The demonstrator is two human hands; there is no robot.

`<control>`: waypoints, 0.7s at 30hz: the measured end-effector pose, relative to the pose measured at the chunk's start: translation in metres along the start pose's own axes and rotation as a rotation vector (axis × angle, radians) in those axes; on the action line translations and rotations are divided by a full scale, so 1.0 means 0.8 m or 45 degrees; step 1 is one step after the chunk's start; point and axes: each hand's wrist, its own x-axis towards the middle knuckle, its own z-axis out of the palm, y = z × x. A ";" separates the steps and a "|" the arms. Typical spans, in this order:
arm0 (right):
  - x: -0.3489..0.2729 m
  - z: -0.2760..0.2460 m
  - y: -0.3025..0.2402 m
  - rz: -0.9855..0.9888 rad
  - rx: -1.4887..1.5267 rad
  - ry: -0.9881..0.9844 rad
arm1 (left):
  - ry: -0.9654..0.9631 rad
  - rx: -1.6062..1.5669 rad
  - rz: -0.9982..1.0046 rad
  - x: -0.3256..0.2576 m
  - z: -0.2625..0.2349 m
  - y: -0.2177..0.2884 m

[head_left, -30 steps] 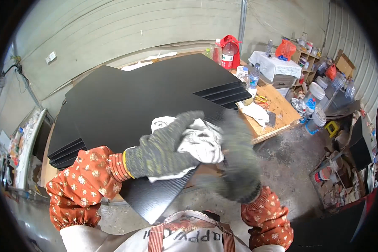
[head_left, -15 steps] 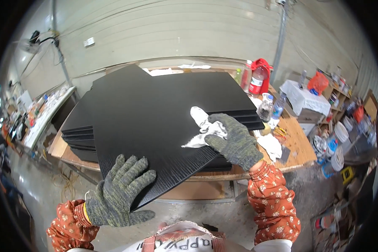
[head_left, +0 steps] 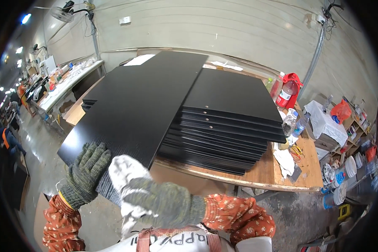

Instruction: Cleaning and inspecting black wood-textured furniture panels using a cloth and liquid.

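Observation:
A long, glossy black board (head_left: pixel 134 109) lies slantwise across the stacks, its near end jutting past the table edge toward me. My left hand (head_left: pixel 86 174), in a grey-green knit glove, grips that near end at its left side. Its fingers lie over the top face and the thumb is hidden. In the same kind of glove, my right hand (head_left: pixel 166 203) is closed round a crumpled white cloth (head_left: pixel 128 170). The cloth is against the board's near edge, just right of my left hand. Under the board and to its right sits a stack of black boards (head_left: pixel 235 90).
The wooden table (head_left: pixel 306 166) carries a white rag (head_left: pixel 284 161), plastic bottles (head_left: pixel 300 124) and a red bag (head_left: pixel 293 80) on its right. Farther right stand a cloth-covered cabinet (head_left: pixel 325 122) and several buckets (head_left: pixel 348 166). A cluttered bench (head_left: pixel 71 82) runs along the left.
The top board has swung so its near end points left, uncovering more of the right stack. My right hand brought the cloth left and nearer; my left hand moved left. The view shifted.

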 end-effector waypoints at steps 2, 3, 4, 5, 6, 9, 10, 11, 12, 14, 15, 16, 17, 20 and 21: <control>0.012 0.011 0.006 -0.139 0.207 -0.012 | 0.029 -0.009 -0.011 -0.026 0.010 -0.020; 0.014 0.013 0.013 -0.227 -0.009 -0.066 | 0.084 0.024 -0.040 -0.042 0.015 -0.033; 0.019 0.017 0.018 -0.313 -0.228 -0.117 | 0.139 0.055 -0.066 -0.054 0.018 -0.044; 0.030 0.022 0.025 -0.308 -0.218 -0.137 | 0.129 0.039 -0.125 -0.056 0.017 -0.052; 0.051 0.027 0.027 -0.404 -0.353 -0.083 | 0.141 0.033 -0.170 -0.062 0.015 -0.060; 0.111 0.045 0.039 -0.601 -0.596 0.037 | 0.126 0.081 -0.262 -0.098 0.005 -0.096; 0.126 0.047 0.059 -0.591 -0.517 0.012 | 0.133 0.055 -0.251 -0.099 0.009 -0.112; 0.139 0.048 0.083 -0.577 -0.439 -0.011 | 0.138 0.028 -0.237 -0.098 0.015 -0.127; 0.145 0.046 0.114 -0.591 -0.282 0.016 | 0.131 0.019 -0.239 -0.102 0.021 -0.144; 0.150 0.013 0.156 -0.473 -0.476 -0.092 | 0.144 0.028 -0.228 -0.117 0.022 -0.175; 0.146 -0.018 0.160 -0.387 -0.536 -0.003 | 0.129 0.026 -0.247 -0.126 0.022 -0.189; 0.130 -0.044 0.183 -0.188 -0.851 -0.026 | 0.105 0.056 -0.295 -0.127 0.022 -0.202; 0.123 -0.067 0.197 -0.105 -1.048 0.097 | 0.074 0.097 -0.356 -0.128 0.016 -0.212; 0.113 -0.098 0.233 0.088 -1.238 0.176 | 0.168 0.040 -0.315 -0.105 0.028 -0.262; 0.119 -0.090 0.231 0.093 -1.232 0.164 | 0.205 0.043 -0.336 -0.098 0.040 -0.280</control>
